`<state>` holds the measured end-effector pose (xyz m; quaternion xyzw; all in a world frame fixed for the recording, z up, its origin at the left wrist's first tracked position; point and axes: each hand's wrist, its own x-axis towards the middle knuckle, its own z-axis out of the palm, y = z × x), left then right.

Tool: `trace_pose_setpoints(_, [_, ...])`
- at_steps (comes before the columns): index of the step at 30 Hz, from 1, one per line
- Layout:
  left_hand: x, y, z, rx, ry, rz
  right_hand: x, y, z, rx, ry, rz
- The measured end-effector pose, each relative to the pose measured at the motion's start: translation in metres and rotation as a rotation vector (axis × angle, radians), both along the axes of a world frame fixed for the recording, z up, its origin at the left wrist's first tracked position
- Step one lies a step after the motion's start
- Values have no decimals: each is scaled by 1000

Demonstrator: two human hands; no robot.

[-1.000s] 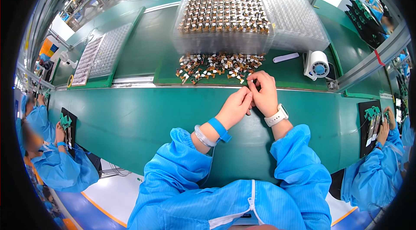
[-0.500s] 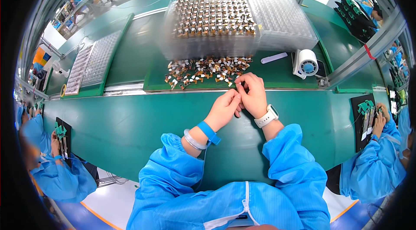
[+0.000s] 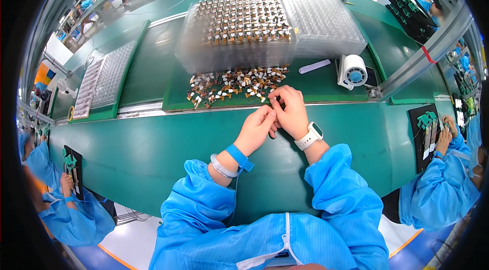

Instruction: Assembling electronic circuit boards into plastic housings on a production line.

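Observation:
My left hand [image 3: 258,126] and my right hand [image 3: 289,113] meet over the front edge of the raised green mat, fingertips pinched close together. Whatever sits between the fingers is too small and too covered to make out. Just beyond them lies a loose pile of small flex-cable parts [image 3: 239,84], orange-brown with white and black bits. Behind the pile rises a stack of clear plastic trays [image 3: 229,56], its top tray filled with rows of the same parts. A blue strap and a clear band circle my left wrist; a white watch [image 3: 309,137] is on my right.
Right of the filled stack stands another stack of clear trays [image 3: 326,20]. Nearer are a white stick-shaped tool [image 3: 315,66] and a small white fan [image 3: 353,72]. Two trays [image 3: 104,79] lie at the left. Co-workers in blue sit on both sides, beside a metal post [image 3: 425,56].
The whole view has shifted slightly, so the trays and pile appear a little further left. My hands keep nearly the same pinched pose together.

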<state>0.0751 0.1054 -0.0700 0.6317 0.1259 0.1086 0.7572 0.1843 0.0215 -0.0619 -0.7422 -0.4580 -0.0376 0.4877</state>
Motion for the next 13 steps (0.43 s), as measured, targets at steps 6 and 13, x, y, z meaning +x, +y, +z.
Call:
trace_pose_setpoints(6, [-22,-6,34,835,-364,458,-10,0,16,-59,-541,106])
trace_pose_setpoints(13, [-30,-44,83,1155,-319,-307,-47,4,1,-56,-954,296])
